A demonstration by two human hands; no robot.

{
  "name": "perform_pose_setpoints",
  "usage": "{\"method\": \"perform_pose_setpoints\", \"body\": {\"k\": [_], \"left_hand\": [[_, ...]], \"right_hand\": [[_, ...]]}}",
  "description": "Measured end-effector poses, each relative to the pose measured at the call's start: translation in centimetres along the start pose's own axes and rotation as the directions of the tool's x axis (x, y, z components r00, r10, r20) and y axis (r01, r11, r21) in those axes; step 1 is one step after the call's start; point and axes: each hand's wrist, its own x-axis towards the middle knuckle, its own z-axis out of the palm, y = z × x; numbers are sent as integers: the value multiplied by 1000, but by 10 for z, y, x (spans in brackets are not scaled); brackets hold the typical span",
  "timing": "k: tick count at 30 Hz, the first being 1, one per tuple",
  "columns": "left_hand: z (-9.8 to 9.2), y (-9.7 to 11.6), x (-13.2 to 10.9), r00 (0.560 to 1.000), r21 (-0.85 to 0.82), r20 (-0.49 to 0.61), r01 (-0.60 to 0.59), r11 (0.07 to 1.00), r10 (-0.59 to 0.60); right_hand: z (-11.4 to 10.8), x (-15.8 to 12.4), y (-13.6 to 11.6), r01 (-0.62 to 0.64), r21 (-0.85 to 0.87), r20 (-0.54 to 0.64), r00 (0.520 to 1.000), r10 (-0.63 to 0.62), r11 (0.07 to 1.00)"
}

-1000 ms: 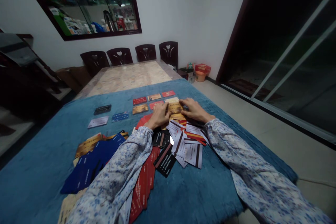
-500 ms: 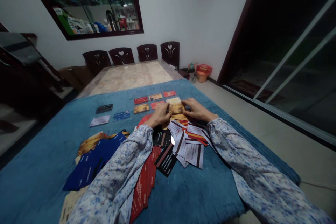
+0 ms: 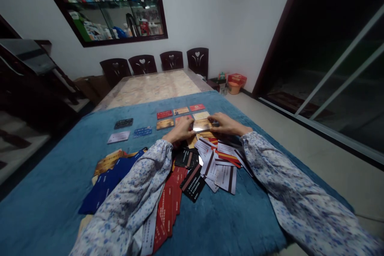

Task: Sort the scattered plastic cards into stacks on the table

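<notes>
A gold card (image 3: pixel 201 124), bright with glare along its near edge, is held between both hands; whether it is one card or a small stack I cannot tell. My left hand (image 3: pixel 181 130) pinches its left end, and my right hand (image 3: pixel 227 124) grips the right end. Right below lie more yellow-gold cards (image 3: pixel 205 134) and a loose heap of white striped cards (image 3: pixel 225 178). Black cards (image 3: pixel 193 184) and a fan of red cards (image 3: pixel 168 204) spread under and beside my left forearm. Beyond the hands, single cards stand in rows, among them a red card (image 3: pixel 197 107) and a gold card (image 3: pixel 165 124).
Blue cards (image 3: pixel 105 184) and gold cards (image 3: pixel 109 162) lie to the left on the blue cloth (image 3: pixel 45 192). Farther off are a black card (image 3: pixel 123 123), a white card (image 3: pixel 119 137) and a blue card (image 3: pixel 143 131). Chairs (image 3: pixel 197 62) line the far end.
The gold card has tilted and now catches a bright reflection. Both hands keep hold of it in about the same place. The whole view has shifted slightly.
</notes>
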Motion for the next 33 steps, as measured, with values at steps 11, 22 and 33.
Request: {"method": "perform_pose_setpoints", "body": {"k": [11,22,33], "left_hand": [[-18,-25,-16,999,45,25,21,999,-23],[-32,-58,-34,994,108,53,89,990,-96],[-45,-83,-50,981,120,24,188,975,-192]], "right_hand": [[-1,33,-22,93,-11,75,993,-92,996],[17,74,-41,146,42,109,983,-149,988],[19,110,-75,193,-62,172,969,-180,979]]}}
